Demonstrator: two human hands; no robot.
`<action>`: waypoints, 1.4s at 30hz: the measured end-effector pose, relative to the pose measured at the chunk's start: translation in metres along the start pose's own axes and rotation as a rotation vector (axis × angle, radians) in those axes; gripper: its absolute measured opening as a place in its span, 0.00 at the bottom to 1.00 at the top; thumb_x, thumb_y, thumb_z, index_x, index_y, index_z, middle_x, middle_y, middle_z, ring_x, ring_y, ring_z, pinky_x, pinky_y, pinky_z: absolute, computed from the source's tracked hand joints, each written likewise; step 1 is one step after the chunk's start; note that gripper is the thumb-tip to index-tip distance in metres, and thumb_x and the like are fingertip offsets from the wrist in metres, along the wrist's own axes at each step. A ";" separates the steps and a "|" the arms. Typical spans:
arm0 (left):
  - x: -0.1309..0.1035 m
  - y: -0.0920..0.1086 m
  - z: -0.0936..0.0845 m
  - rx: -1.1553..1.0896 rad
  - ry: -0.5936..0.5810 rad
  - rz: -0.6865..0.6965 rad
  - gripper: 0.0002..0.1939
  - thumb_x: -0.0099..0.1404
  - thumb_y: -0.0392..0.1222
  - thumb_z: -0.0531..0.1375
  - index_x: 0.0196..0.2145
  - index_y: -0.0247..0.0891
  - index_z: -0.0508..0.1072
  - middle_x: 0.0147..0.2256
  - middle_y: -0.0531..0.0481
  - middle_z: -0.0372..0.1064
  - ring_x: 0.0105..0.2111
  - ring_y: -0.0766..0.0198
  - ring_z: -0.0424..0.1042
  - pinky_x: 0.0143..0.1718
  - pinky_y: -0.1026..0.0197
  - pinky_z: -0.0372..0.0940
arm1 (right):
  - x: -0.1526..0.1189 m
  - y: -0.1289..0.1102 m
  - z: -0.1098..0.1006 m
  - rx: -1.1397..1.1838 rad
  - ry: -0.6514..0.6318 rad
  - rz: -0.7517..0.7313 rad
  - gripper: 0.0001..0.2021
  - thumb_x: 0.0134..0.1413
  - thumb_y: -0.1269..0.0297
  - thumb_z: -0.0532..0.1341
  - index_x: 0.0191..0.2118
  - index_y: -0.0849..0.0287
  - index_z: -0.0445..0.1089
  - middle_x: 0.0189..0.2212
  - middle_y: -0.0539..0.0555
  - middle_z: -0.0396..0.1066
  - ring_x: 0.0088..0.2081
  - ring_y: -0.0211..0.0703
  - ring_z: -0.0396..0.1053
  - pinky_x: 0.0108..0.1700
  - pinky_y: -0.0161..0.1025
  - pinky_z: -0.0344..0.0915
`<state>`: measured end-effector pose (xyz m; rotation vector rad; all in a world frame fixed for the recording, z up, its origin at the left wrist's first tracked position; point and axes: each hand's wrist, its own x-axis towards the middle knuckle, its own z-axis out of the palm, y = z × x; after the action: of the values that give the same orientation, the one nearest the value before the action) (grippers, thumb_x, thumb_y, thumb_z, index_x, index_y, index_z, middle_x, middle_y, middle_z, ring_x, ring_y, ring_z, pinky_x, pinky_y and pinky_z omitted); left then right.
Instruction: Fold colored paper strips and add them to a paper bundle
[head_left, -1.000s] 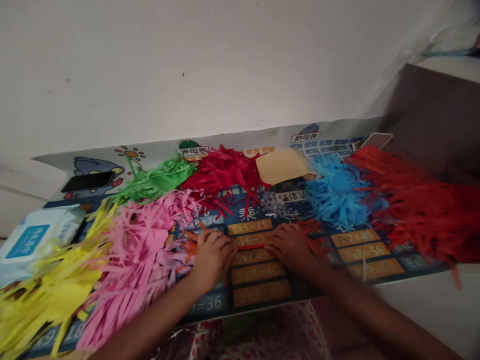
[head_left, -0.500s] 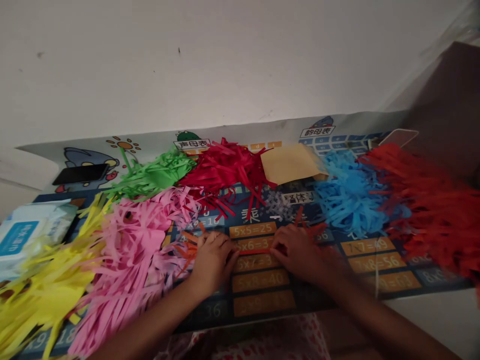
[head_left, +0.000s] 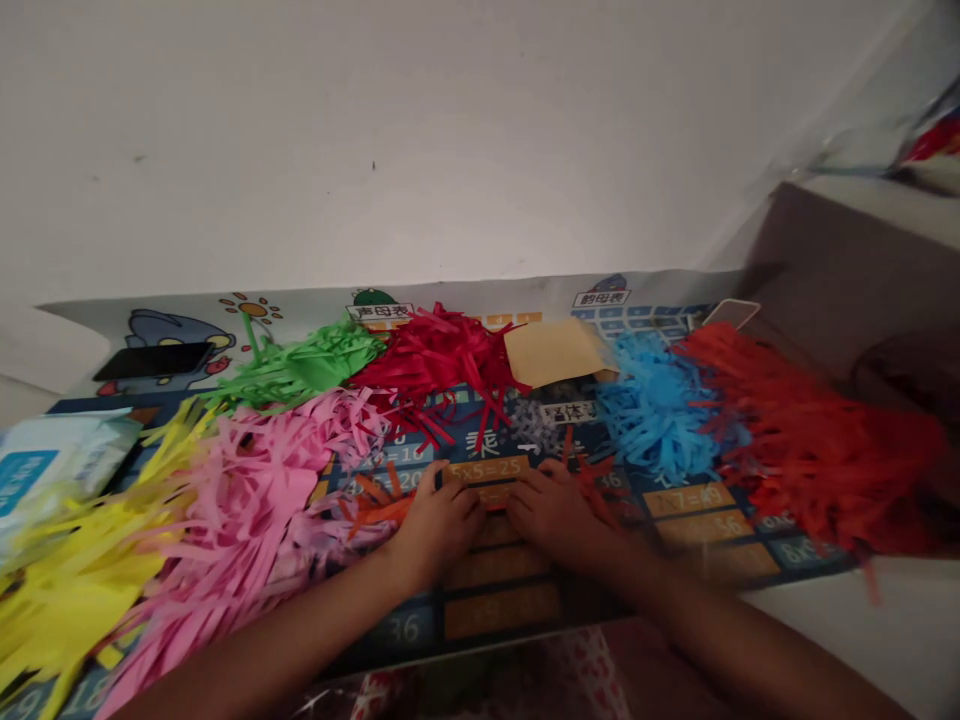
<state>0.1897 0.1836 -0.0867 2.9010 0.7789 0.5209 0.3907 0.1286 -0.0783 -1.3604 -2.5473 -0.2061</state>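
An orange-red fringed paper strip [head_left: 380, 508] lies low over the mat, its cut ends fanning out past both hands. My left hand [head_left: 442, 522] is closed around its left part, and my right hand [head_left: 559, 512] is closed around the right part. Only a short red-orange band shows between the fingers; the rest of the middle is hidden. Close by on the left is a pile of pink fringed paper [head_left: 259, 480]. Beyond the hands lies a dark red fringed paper [head_left: 439, 350], with a blue one [head_left: 660, 405] farther right.
Green [head_left: 307, 365], yellow [head_left: 82, 580] and red [head_left: 810, 440] fringed papers surround the work area. At the back are a tan paper [head_left: 559, 352] and a black phone [head_left: 154, 361]. A wipes packet [head_left: 64, 460] sits at left on the printed mat [head_left: 502, 605], before a wall.
My hands have drawn closer together, shortening the visible band between them. The view has shifted to the right, so things appear farther left and more of the right side shows.
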 end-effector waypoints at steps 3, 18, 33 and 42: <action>-0.002 0.003 -0.021 0.040 0.137 0.099 0.10 0.68 0.32 0.55 0.32 0.40 0.73 0.29 0.54 0.73 0.32 0.64 0.70 0.59 0.41 0.49 | -0.002 -0.015 -0.020 0.129 0.148 0.131 0.08 0.58 0.70 0.61 0.28 0.57 0.71 0.26 0.50 0.72 0.34 0.42 0.64 0.41 0.44 0.51; -0.016 0.043 -0.085 -0.204 0.377 0.191 0.09 0.71 0.37 0.54 0.41 0.41 0.74 0.34 0.53 0.78 0.34 0.68 0.75 0.43 0.65 0.66 | -0.006 -0.061 -0.057 1.900 0.013 0.861 0.12 0.36 0.56 0.71 0.24 0.60 0.74 0.22 0.48 0.69 0.23 0.34 0.62 0.27 0.32 0.58; -0.010 0.072 -0.063 -0.685 0.469 -0.263 0.05 0.64 0.38 0.60 0.32 0.40 0.77 0.29 0.50 0.75 0.31 0.64 0.73 0.36 0.62 0.68 | -0.009 -0.081 -0.042 1.473 0.521 0.854 0.02 0.47 0.66 0.66 0.27 0.55 0.73 0.25 0.48 0.71 0.28 0.37 0.69 0.31 0.31 0.65; -0.023 0.040 -0.086 -1.186 0.463 -0.896 0.09 0.62 0.48 0.61 0.30 0.40 0.75 0.31 0.49 0.74 0.30 0.62 0.71 0.31 0.64 0.67 | -0.010 0.018 -0.012 0.430 0.258 0.611 0.10 0.61 0.66 0.56 0.36 0.57 0.75 0.34 0.56 0.74 0.36 0.43 0.70 0.39 0.37 0.66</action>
<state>0.1596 0.1370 -0.0060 1.2112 1.1424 1.0327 0.4127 0.1279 -0.0693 -1.7048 -1.7328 0.2490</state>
